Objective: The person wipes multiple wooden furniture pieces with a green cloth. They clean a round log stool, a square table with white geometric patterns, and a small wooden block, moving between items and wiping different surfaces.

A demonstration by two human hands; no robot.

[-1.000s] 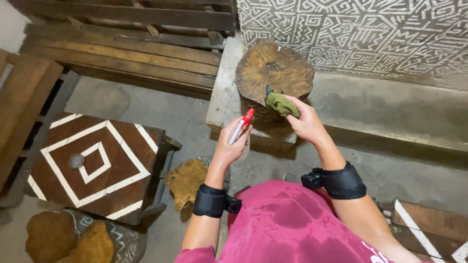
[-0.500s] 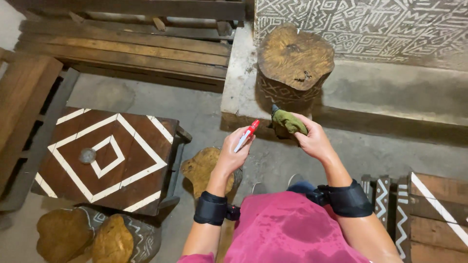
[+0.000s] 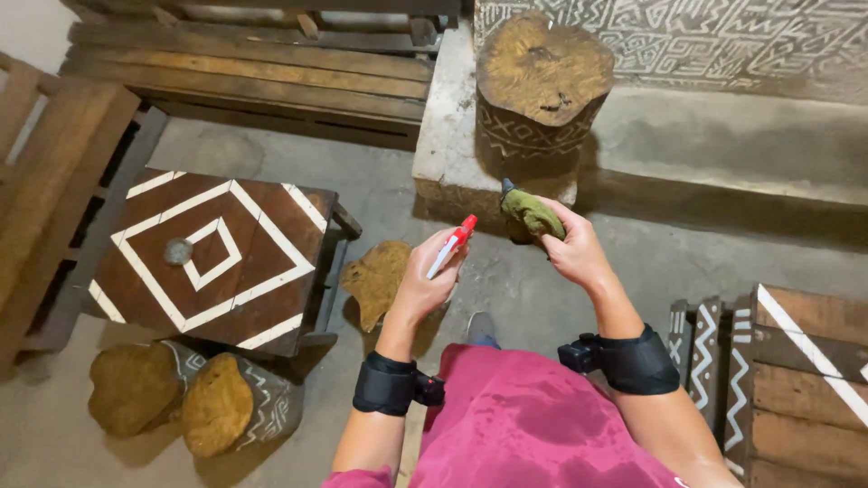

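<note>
Left hand (image 3: 423,287) clamped on a slim white spray bottle with red nozzle (image 3: 452,244) — light, stiff, likely slick; right hand (image 3: 571,248) pinches a soft, limp olive-green cloth (image 3: 532,213).

- A magenta-pink short-sleeved top covers the person's torso, its fabric smooth with soft folds, and a sleeve edge shows at the lower left.
- A broad black band wraps each forearm just behind the wrist, above the top.
- Each band carries a small black boxy device clipped on its inner side.
- Both forearms and hands are bare.
</note>
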